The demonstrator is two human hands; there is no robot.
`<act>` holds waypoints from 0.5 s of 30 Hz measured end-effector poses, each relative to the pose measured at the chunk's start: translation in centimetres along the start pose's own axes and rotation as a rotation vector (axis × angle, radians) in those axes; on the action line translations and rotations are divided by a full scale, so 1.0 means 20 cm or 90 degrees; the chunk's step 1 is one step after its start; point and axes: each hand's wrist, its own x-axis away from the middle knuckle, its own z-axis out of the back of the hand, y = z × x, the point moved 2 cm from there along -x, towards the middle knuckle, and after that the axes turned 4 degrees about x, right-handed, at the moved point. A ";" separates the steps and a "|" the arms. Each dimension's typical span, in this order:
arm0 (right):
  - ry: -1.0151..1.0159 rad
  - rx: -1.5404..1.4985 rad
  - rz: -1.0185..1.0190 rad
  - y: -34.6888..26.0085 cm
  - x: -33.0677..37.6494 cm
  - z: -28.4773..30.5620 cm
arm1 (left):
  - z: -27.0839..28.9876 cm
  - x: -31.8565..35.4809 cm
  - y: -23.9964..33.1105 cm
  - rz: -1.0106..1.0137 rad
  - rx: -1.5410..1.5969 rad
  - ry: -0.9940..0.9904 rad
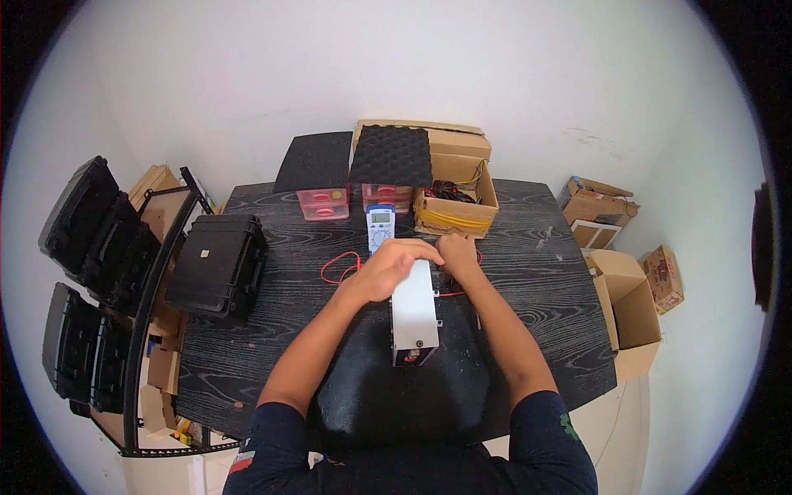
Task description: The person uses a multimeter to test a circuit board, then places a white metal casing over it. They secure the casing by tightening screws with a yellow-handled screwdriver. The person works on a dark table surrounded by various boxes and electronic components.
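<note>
A long white metal box (414, 313) with small side tabs stands on the dark wood-grain table, its short end toward me. My left hand (389, 266) grips its far end, the fingers bent over the top edge. Right beside that end, my right hand (458, 252) is closed; whatever its fingers hold is hidden. A blue and white digital multimeter (380, 227) stands just beyond my hands, with a lit display too small to read. Its red test lead (330, 268) loops out to the left, and more red wire shows beside my right wrist.
Behind the multimeter are pink drawer boxes (323, 205) topped with black foam sheets (392, 155). An open cardboard box (456, 221) with cables stands at the back. A black hard case (216, 264) sits on the left. Cardboard boxes (631, 313) stand right of the table (544, 330).
</note>
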 end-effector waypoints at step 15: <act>0.185 -0.896 0.005 0.01 0.16 0.58 | -0.12 0.02 -0.28 0.222 0.505 0.024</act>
